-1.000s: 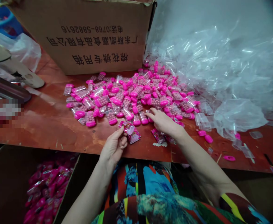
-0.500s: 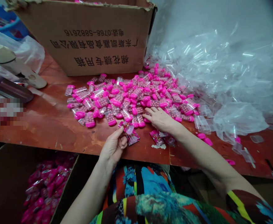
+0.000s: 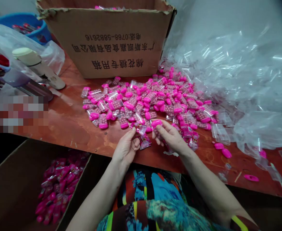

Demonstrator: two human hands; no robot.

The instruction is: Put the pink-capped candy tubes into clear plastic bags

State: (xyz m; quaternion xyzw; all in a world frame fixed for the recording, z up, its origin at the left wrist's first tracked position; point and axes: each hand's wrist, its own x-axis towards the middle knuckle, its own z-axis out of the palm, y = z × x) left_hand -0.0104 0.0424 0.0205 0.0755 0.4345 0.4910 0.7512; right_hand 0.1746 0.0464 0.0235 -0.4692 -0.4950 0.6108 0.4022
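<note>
Near the table's front edge my left hand (image 3: 127, 145) pinches a small pink printed wrapper (image 3: 140, 128). A second pink wrapper (image 3: 145, 141) lies just beside its fingers. My right hand (image 3: 168, 134) holds a small bottle by its pink cap (image 3: 156, 123), close to the wrapper; the rest of the bottle is hidden by the fingers. Behind both hands spreads a pile of clear bottles (image 3: 131, 102) with pink caps and pink beads inside. More pink wrapped packets (image 3: 190, 134) lie to the right of my right hand.
A cardboard box (image 3: 117, 29) stands behind the pile. Clear empty containers (image 3: 230, 77) are heaped at the right. Loose pink caps (image 3: 226, 153) lie in front of them. At the left are a cream-lidded flask (image 3: 38, 62) and a blue basin (image 3: 43, 31). Pink packets (image 3: 56, 186) fill part of a lower box.
My right hand has come back from the pile toward my left hand and now holds a bottle. More packets show at the right. The whole view has shifted, with things now further right.
</note>
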